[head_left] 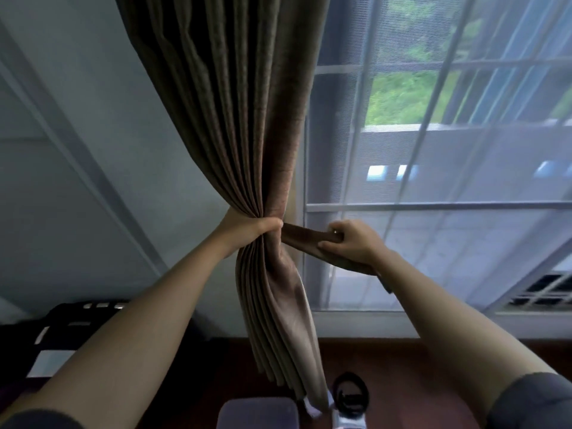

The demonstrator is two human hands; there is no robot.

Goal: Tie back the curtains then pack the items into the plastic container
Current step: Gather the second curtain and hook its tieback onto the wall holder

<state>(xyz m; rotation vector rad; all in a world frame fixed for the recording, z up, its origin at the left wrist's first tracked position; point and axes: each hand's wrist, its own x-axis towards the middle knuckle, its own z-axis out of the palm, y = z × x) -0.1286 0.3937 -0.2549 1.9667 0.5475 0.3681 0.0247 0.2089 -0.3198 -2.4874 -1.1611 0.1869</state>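
Home room, pleated brown curtain (235,119) beside barred window (433,150); wooden floor (387,382), pale wall (93,119)

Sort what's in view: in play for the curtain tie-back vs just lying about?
In play: brown curtain, tieback strap, left hand bunching the curtain, right hand holding the strap.
Lying about: black-and-white bedding, sheer curtain, dark ring-shaped object on the floor.

- A window (433,150) with white bars filled the right side, and green trees showed behind it.
- A thin white sheer (411,168) hung over the glass.
- A pale wall (93,134) stood at the left.
- A reddish brown floor (387,366) lay below.
- A black and white patterned thing (46,335) sat at the lower left.
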